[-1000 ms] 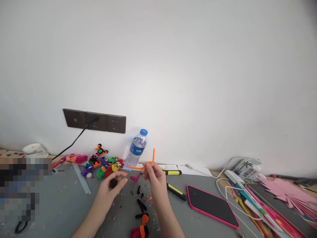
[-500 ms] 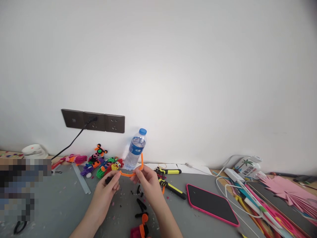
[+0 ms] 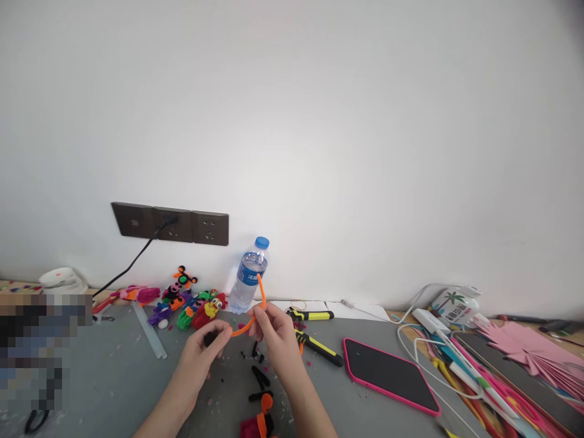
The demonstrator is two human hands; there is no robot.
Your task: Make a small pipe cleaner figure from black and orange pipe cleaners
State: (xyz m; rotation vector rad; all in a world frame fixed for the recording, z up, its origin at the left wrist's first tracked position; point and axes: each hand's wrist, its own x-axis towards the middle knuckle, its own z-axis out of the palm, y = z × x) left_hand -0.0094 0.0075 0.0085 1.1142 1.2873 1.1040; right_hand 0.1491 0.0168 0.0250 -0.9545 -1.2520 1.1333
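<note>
An orange pipe cleaner (image 3: 243,330) stretches between my two hands in the head view, its free end curving up in front of the water bottle (image 3: 249,277). My left hand (image 3: 204,348) pinches its lower end, with a dark fuzzy piece partly hidden in the same fingers. Farther along, my right hand (image 3: 275,331) is closed on the pipe cleaner between thumb and fingers. Below the hands lie black pipe cleaner pieces (image 3: 261,378) and an orange, black and magenta fuzzy figure (image 3: 263,420), cut off by the lower frame edge.
Yellow-black pliers (image 3: 319,348) and a pink-cased phone (image 3: 390,375) lie to the right. Several fuzzy figures (image 3: 182,304) sit at the back left, near glue sticks (image 3: 149,331). White cables, scissors (image 3: 520,407) and pink paper (image 3: 533,353) crowd the right side.
My left hand has moved slightly right and down. The pipe cleaner now slopes more between the hands, and its free end leans left with a softer bend.
</note>
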